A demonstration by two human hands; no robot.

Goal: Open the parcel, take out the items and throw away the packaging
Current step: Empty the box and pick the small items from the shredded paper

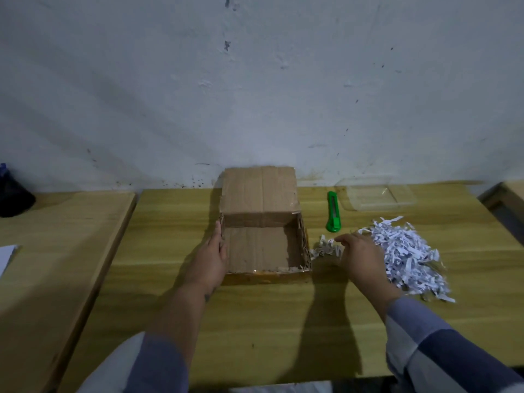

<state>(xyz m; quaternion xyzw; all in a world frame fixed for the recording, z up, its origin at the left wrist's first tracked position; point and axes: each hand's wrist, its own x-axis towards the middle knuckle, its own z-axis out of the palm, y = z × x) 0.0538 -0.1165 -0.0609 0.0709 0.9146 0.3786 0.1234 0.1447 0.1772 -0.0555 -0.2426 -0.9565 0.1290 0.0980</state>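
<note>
An open brown cardboard box (263, 248) sits at the middle of the wooden table, its lid flap (259, 190) standing up at the back; the inside looks empty. My left hand (211, 258) lies flat against the box's left wall, fingers together. My right hand (358, 258) hovers just right of the box with fingers spread over a few loose paper shreds (326, 248). A big pile of white shredded paper (408, 256) lies right of that hand. A clear plastic container (374, 195) rests at the back right.
A green utility knife (333, 212) lies between the box and the clear container. A second wooden table (56, 251) stands to the left with a dark object (14, 197) and a white sheet (7, 256). The wall rises right behind the table.
</note>
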